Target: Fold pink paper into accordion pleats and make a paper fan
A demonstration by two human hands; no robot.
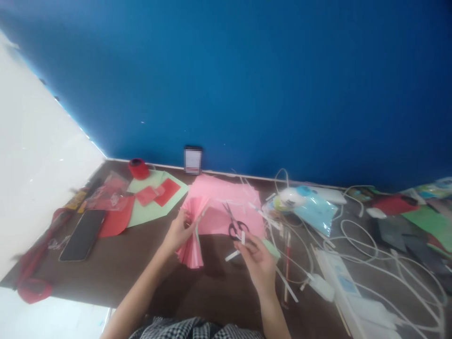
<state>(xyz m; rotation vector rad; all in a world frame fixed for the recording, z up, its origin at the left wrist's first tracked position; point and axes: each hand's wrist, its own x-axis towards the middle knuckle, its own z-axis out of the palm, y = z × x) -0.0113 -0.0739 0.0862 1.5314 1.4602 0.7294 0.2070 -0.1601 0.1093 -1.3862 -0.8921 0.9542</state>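
My left hand [181, 231] is closed round the middle of a pleated pink paper [191, 252], whose folds fan out above and below my fingers. Between the thumb and fingers of my right hand [259, 261] is a short white strip [243, 238], held upright. Just beyond my right fingertips lie scissors [233, 221] with dark handles, their blades slightly apart, on flat pink paper sheets [215, 219]. A second white strip [232, 255] rests on the table left of my right hand.
At left are a black phone [83, 235], red paper [118, 219], green paper [143, 212] and a red roll [138, 168]. A small framed screen [193, 161] leans against the blue wall [247, 94]. White cables [374, 263], a power strip [339, 278] and a blue packet [316, 212] crowd the right.
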